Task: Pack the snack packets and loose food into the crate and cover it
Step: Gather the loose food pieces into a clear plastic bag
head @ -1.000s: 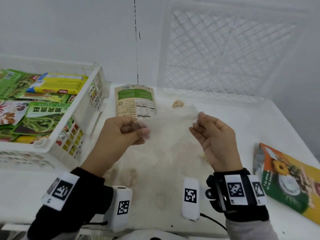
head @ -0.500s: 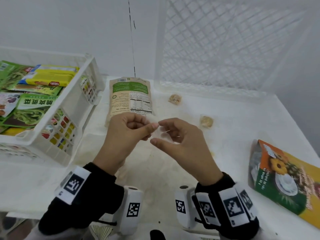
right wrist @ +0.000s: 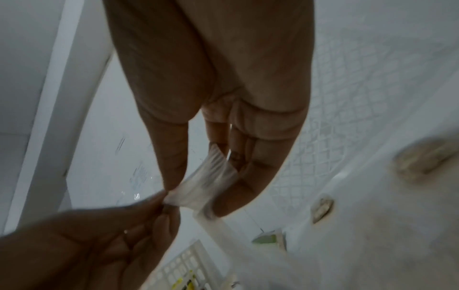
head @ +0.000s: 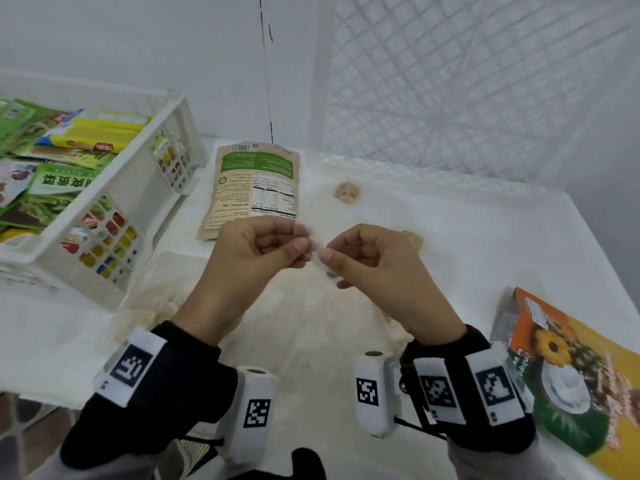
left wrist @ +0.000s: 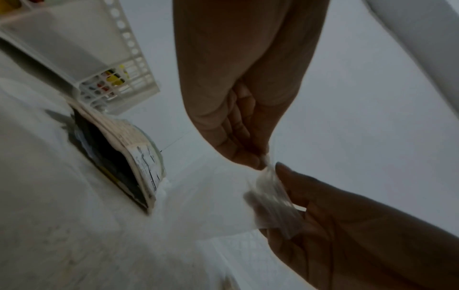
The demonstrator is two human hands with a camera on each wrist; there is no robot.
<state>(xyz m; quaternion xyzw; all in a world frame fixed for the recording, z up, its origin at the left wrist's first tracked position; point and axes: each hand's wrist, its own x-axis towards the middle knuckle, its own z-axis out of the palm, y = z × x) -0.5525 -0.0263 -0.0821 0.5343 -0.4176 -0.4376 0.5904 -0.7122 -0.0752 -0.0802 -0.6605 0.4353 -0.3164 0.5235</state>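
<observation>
Both hands meet over the middle of the white table [head: 467, 258], each pinching a bunched piece of clear plastic [head: 317, 253]. My left hand [head: 298, 245] grips it between thumb and forefinger. My right hand [head: 327, 259] holds the other end, fingers curled. The wrist views show the gathered plastic [left wrist: 273, 198] [right wrist: 208, 186] stretched between the two pinches, with more film trailing below. A white crate [head: 145, 188] at the left holds several snack packets. A brown and green pouch [head: 256, 185] lies just beyond my hands. Two loose food pieces [head: 347, 192] [head: 412, 239] lie on the table.
A white lattice lid [head: 467, 98] leans upright against the back wall. An orange and green packet [head: 571, 375] lies at the right edge of the table. Pale lumps [head: 156, 306] show faintly near the crate's front corner.
The hands have come together: the plastic was held spread wide a second ago and is now bunched between the two pinches. The view has tilted slightly.
</observation>
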